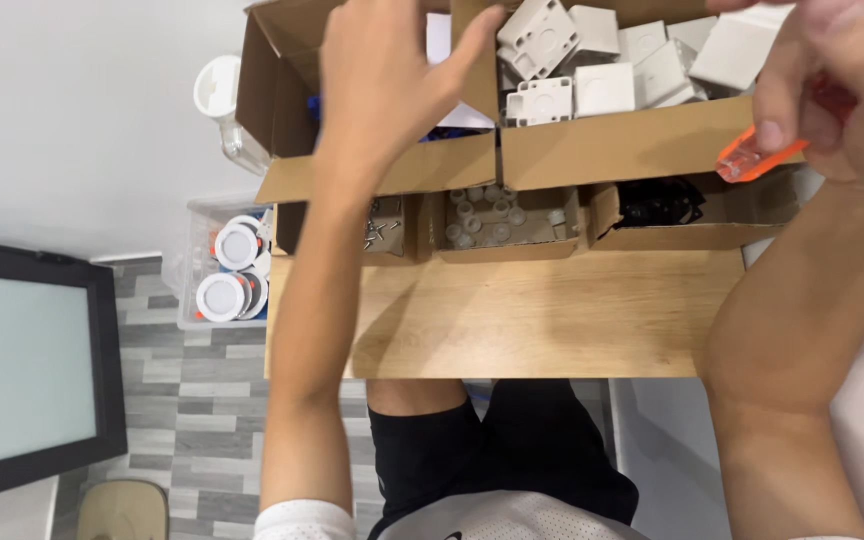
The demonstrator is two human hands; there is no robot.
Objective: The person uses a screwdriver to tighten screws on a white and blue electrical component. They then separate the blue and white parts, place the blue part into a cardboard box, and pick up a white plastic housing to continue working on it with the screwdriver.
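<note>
Overhead view of a wooden table (pixel 552 320) carrying a row of cardboard boxes. Our left hand (pixel 387 75) reaches over the large left box (pixel 282 110), fingers spread and holding nothing; the thumb points toward the divider between the two large boxes. Our right hand (pixel 832 85) hovers at the upper right above the box of white parts (pixel 602 145), its grip pinched on an orange tool (pixel 757 158) — a translucent plastic piece protruding below the fingers, blurred, so we cannot tell its exact kind.

We judge the orange tool light and rigid, its smooth plastic somewhat slippery; a pinch across its flat sides, near the end already held, should be enough. The white plates (pixel 572 60) in the right box appear to be stiff moulded plastic, light, loosely heaped and tilted at all angles; we would take one by its edges rather than by its face, since neighbours may shift when one is lifted.

Below the large boxes stand three small open cartons: one with metal screws (pixel 384 225), one with small pale cylindrical plugs (pixel 482 215), one with black parts (pixel 660 203). Screws and plugs are tiny and loose — fingertip picking suits them.

Left of the table, a clear bin (pixel 192 270) holds round white lamps (pixel 227 285); a dark screen (pixel 22 360) stands beyond it.
</note>
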